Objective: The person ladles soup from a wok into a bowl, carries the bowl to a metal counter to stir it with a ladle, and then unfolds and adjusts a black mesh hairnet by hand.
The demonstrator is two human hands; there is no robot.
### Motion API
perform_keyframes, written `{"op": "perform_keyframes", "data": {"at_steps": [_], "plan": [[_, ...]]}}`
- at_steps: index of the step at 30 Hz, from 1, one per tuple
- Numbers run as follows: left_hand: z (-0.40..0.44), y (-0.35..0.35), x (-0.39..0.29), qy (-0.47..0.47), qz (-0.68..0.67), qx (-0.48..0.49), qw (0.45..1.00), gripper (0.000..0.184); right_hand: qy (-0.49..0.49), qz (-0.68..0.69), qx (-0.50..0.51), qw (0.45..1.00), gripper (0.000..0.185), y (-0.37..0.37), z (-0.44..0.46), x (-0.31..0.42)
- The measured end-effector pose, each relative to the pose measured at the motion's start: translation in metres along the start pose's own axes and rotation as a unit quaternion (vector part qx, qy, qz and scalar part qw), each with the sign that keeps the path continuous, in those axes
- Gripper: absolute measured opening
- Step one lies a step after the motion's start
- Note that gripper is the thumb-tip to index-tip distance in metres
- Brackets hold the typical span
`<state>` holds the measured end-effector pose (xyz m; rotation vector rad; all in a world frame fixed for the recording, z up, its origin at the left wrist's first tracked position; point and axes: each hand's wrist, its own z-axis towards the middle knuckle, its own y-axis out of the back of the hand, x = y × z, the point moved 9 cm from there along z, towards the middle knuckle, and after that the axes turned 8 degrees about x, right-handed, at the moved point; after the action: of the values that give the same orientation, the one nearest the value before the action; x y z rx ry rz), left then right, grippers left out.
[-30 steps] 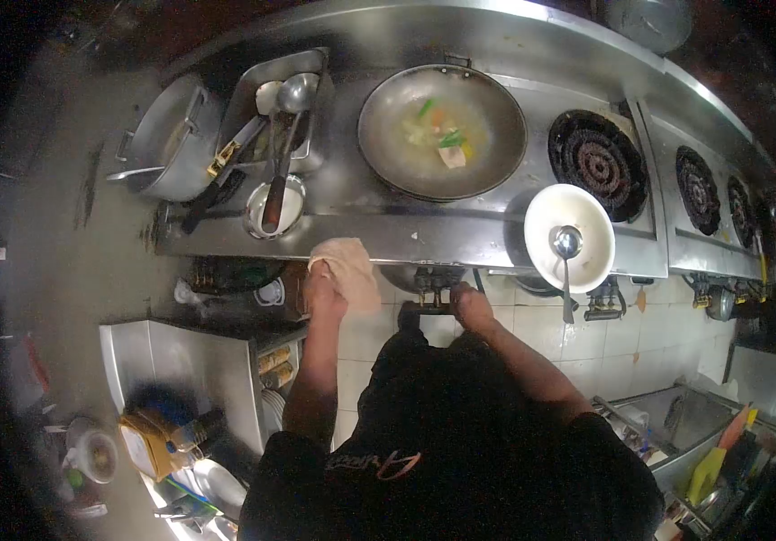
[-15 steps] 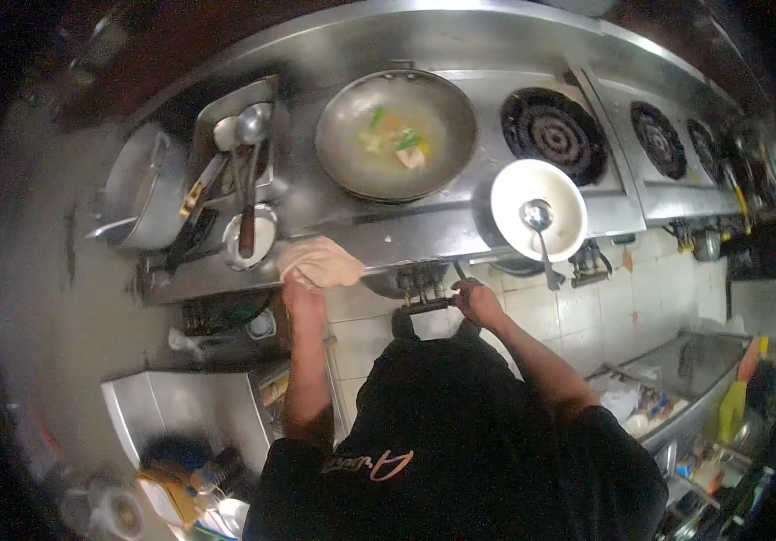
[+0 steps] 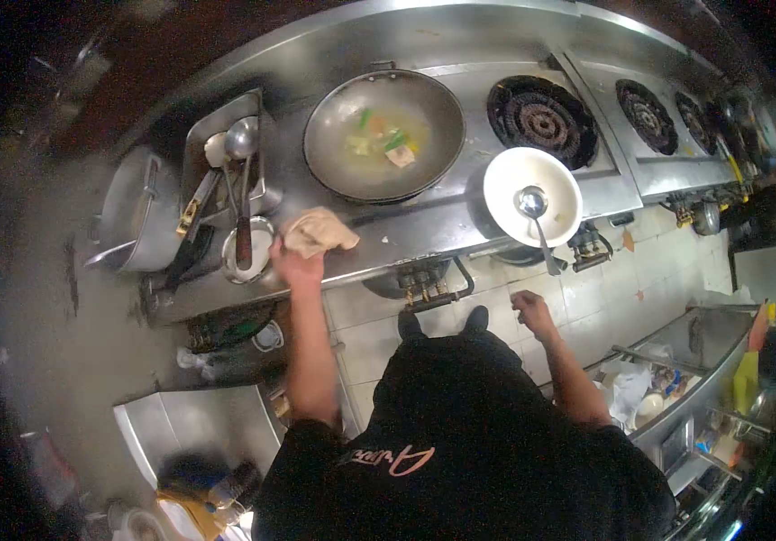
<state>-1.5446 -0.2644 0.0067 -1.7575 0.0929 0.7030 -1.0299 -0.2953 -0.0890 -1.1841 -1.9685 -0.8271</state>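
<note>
My left hand [image 3: 298, 266] is closed on a folded tan cloth [image 3: 318, 232] at the stove's front edge, just right of a small white pot [image 3: 260, 252]. Beyond the cloth, a large wok [image 3: 334, 162] sits on the stove with green and pale food pieces [image 3: 388, 144] in thin liquid. My right hand [image 3: 530, 311] hangs in the air before the stove, its fingers curled and nothing visible in them. Above that hand, a white bowl [image 3: 502, 194] with a metal spoon [image 3: 532, 206] in it rests near the stove's edge.
A metal tray [image 3: 199, 149] holds ladles [image 3: 242, 140] and other utensils at the left, beside a big pot [image 3: 127, 194]. Black burners [image 3: 541, 122] lie to the right. Gas valves [image 3: 424, 287] and pipes stick out below the front edge. Behind on the right stands a metal counter [image 3: 690, 361] with items.
My right hand has left the gas valve and moved right, away from it. The cloth in my left hand is slightly farther up onto the stove edge. The view has shifted a little.
</note>
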Motion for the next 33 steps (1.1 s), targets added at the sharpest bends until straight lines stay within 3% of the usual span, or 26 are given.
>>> {"op": "perform_keyframes", "data": {"at_steps": [5,10,13,14,15,16,19,22,25,26,27,30,31,33], "plan": [[0.081,0.018,0.039,-0.026,0.06,-0.012,0.998,0.04,-0.05,-0.012,-0.013,0.999,0.03,0.016,-0.021,-0.013],[0.106,0.025,0.041,-0.084,0.154,-0.078,0.981,0.055,-0.03,-0.012,-0.034,0.999,0.03,0.023,-0.032,-0.024],[0.103,0.037,0.054,0.008,0.254,-0.153,0.955,0.059,0.014,-0.063,-0.057,0.996,0.029,0.023,-0.038,-0.018],[0.104,0.041,0.059,0.031,0.284,-0.146,0.947,0.06,0.068,-0.104,-0.057,0.991,0.031,0.017,-0.037,0.002],[0.108,0.045,0.062,0.053,0.312,-0.137,0.939,0.061,0.025,-0.135,-0.045,0.989,0.03,0.003,-0.047,0.042],[0.115,0.046,0.063,0.073,0.34,-0.126,0.929,0.063,0.082,-0.139,-0.03,0.987,0.03,-0.008,-0.041,0.053],[0.137,0.076,0.061,0.082,0.358,-0.186,0.911,0.059,0.107,-0.132,-0.005,0.986,0.027,-0.037,-0.029,0.092],[0.133,0.061,0.048,0.045,0.388,-0.162,0.906,0.056,0.095,-0.11,-0.045,0.988,0.027,-0.03,-0.012,0.084],[0.086,0.024,0.019,-0.025,0.344,-0.244,0.906,0.053,0.026,0.077,-0.014,0.997,0.033,-0.01,-0.011,0.053],[0.087,0.02,0.025,-0.05,0.232,-0.162,0.958,0.052,-0.016,0.146,-0.022,0.989,0.042,0.001,-0.015,0.039],[0.088,0.023,0.028,-0.039,0.253,-0.173,0.951,0.052,-0.057,0.22,-0.038,0.973,0.048,0.012,-0.019,0.025],[0.082,0.013,0.028,-0.018,0.314,-0.21,0.926,0.052,-0.021,0.35,-0.086,0.932,0.054,0.046,-0.023,0.017],[0.101,0.035,0.037,-0.029,0.324,-0.172,0.93,0.052,-0.013,0.365,-0.101,0.925,0.056,0.054,-0.023,0.025],[0.068,-0.032,0.042,0.001,0.201,-0.206,0.958,0.054,0.004,0.374,-0.114,0.92,0.061,0.063,-0.022,0.049]]}}
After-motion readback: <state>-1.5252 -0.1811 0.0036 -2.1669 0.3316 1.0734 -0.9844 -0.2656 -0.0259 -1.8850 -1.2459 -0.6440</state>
